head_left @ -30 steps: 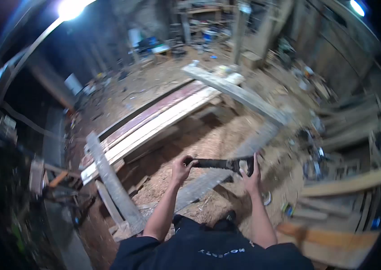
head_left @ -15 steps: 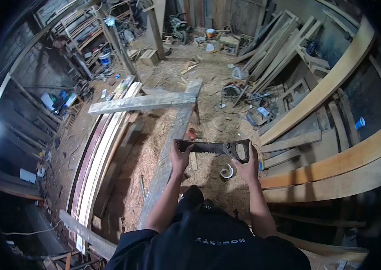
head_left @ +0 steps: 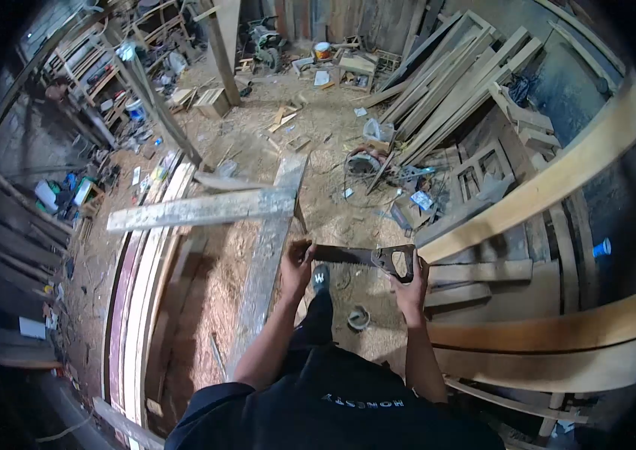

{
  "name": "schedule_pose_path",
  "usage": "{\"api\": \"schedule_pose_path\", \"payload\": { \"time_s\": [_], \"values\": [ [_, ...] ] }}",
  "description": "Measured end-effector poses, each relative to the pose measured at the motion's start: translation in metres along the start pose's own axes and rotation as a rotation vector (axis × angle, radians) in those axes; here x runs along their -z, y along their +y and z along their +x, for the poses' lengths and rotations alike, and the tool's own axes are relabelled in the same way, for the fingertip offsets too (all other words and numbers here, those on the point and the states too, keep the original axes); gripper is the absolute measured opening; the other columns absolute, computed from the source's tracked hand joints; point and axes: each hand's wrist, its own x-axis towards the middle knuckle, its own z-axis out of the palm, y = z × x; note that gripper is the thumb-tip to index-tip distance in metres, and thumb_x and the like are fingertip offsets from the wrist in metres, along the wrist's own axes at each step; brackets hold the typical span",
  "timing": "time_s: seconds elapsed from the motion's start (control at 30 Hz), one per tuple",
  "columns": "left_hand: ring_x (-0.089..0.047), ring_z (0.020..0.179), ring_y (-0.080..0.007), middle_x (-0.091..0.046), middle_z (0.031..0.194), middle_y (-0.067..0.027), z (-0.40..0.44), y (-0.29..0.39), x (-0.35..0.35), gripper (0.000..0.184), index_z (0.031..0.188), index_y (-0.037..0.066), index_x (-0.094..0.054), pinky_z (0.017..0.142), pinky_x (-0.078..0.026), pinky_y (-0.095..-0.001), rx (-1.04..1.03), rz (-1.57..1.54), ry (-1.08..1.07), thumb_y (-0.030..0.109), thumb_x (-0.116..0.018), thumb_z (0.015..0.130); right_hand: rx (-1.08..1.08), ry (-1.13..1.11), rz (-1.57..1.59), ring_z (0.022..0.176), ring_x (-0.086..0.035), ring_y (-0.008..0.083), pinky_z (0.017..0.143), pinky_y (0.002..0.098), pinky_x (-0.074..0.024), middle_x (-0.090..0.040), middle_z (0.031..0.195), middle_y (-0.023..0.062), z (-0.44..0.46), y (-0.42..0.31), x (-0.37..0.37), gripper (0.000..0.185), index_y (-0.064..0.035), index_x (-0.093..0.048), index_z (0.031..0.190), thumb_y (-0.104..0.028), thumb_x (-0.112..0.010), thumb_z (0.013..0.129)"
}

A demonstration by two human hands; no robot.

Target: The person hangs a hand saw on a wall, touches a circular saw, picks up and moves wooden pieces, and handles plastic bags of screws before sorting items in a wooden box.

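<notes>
A handsaw (head_left: 346, 255) is held level in front of my body, its toothed edge facing down toward me. My right hand (head_left: 410, 286) grips the saw's dark handle at the right end. At the left end, the fingers of my left hand (head_left: 297, 264) are closed around the tip of the blade. Just left of that hand runs a long weathered plank (head_left: 264, 262), with another grey board (head_left: 201, 209) lying across its far end. My shoe (head_left: 321, 279) shows on the floor below the blade.
Long boards (head_left: 156, 274) lie stacked at the left. Curved, light planks (head_left: 558, 180) stand along the right side, and more timber (head_left: 453, 86) leans behind them. A small round container (head_left: 358, 319) sits on the sawdust-strewn floor. A wooden post (head_left: 160, 105) rises at the back left.
My view has shifted, and one shoe has come into sight beneath the saw. Both hands keep their hold on the saw, whose blade now slants slightly.
</notes>
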Motion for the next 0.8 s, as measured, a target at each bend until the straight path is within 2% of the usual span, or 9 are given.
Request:
{"api": "schedule_pose_path", "payload": {
  "time_s": [0.07,0.13,0.2,0.27,0.43,0.5,0.6,0.67,0.8],
  "values": [
    [-0.068,0.089,-0.0159,-0.073,0.103,-0.011,0.053,0.005,-0.013,0.032,0.118,-0.003,-0.065,0.079,-0.053,-0.0278,-0.029,-0.011,0.007,0.019,-0.073,0.096,-0.018,0.011,-0.01,0.128,-0.049,0.037,0.106,0.0453,-0.0434,-0.046,0.138,0.0191,0.053,-0.011,-0.017,0.103,-0.0103,-0.037,0.156,-0.013,-0.092,0.069],
    [-0.068,0.096,-0.0177,-0.073,0.103,-0.0109,0.101,0.024,-0.017,0.033,0.117,-0.002,-0.067,0.086,-0.053,-0.0314,0.211,0.015,0.039,0.022,-0.073,0.096,-0.047,-0.012,-0.026,0.127,-0.05,0.036,0.107,0.0441,-0.0434,-0.046,0.138,0.0195,0.103,-0.036,-0.026,0.103,-0.007,-0.037,0.155,-0.014,-0.092,0.069],
    [-0.067,0.089,-0.0163,-0.072,0.098,-0.0095,0.156,0.037,-0.021,0.037,0.118,-0.004,-0.069,0.081,-0.053,-0.0313,0.012,0.071,0.034,0.025,-0.073,0.096,-0.031,-0.019,-0.013,0.127,-0.05,0.0375,0.106,0.0442,-0.0434,-0.046,0.137,0.0205,0.15,-0.042,-0.043,0.103,-0.007,-0.037,0.155,-0.015,-0.092,0.069],
    [-0.066,0.088,-0.0153,-0.073,0.097,-0.0106,0.207,0.047,-0.018,0.041,0.119,-0.006,-0.068,0.079,-0.053,-0.0308,0.031,0.182,-0.006,0.027,-0.073,0.095,0.002,0.012,-0.037,0.126,-0.05,0.0384,0.107,0.045,-0.0432,-0.046,0.136,0.0213,0.196,-0.05,-0.064,0.103,-0.0074,-0.037,0.155,-0.016,-0.092,0.069],
    [-0.068,0.099,-0.0209,-0.074,0.103,-0.0162,0.288,0.083,-0.034,0.049,0.131,-0.004,-0.064,0.091,-0.052,-0.034,-0.058,0.248,-0.049,0.028,-0.073,0.095,-0.055,0.064,-0.043,0.129,-0.051,0.0387,0.109,0.0446,-0.0428,-0.049,0.138,0.0217,0.272,-0.076,-0.086,0.098,-0.0071,-0.039,0.154,-0.013,-0.091,0.071],
    [-0.07,0.104,-0.025,-0.073,0.113,-0.0198,0.311,0.089,-0.046,0.052,0.136,-0.003,-0.06,0.093,-0.052,-0.0354,-0.179,0.272,-0.025,0.026,-0.072,0.095,-0.048,0.104,-0.023,0.128,-0.051,0.0387,0.108,0.0447,-0.0428,-0.049,0.138,0.0217,0.292,-0.082,-0.09,0.098,-0.0075,-0.04,0.154,-0.013,-0.091,0.071],
    [-0.07,0.105,-0.0263,-0.071,0.118,-0.0228,0.335,0.112,-0.068,0.054,0.139,-0.003,-0.057,0.093,-0.053,-0.0357,-0.083,0.258,-0.071,0.024,-0.072,0.095,0.005,0.149,0.001,0.128,-0.051,0.0381,0.108,0.0442,-0.0429,-0.05,0.138,0.0215,0.314,-0.073,-0.089,0.095,-0.0074,-0.043,0.152,-0.014,-0.091,0.07],
    [-0.069,0.105,-0.0235,-0.071,0.12,-0.0227,0.348,0.126,-0.085,0.053,0.141,-0.004,-0.056,0.092,-0.053,-0.0342,-0.045,0.261,-0.127,0.02,-0.071,0.096,-0.01,0.202,-0.115,0.125,-0.054,0.0393,0.104,0.0453,-0.0458,-0.05,0.137,0.0235,0.328,-0.07,-0.083,0.095,-0.0044,-0.045,0.151,-0.019,-0.092,0.07],
    [-0.065,0.109,-0.017,-0.071,0.122,-0.0197,0.376,0.128,-0.134,0.044,0.138,-0.006,-0.057,0.093,-0.052,-0.0318,-0.121,0.118,-0.227,0.013,-0.066,0.099,-0.094,0.211,-0.063,0.127,-0.053,0.0393,0.106,0.0445,-0.0458,-0.048,0.139,0.0221,0.349,-0.056,-0.059,0.088,-0.0044,-0.05,0.147,-0.018,-0.091,0.071]
  ]
}}
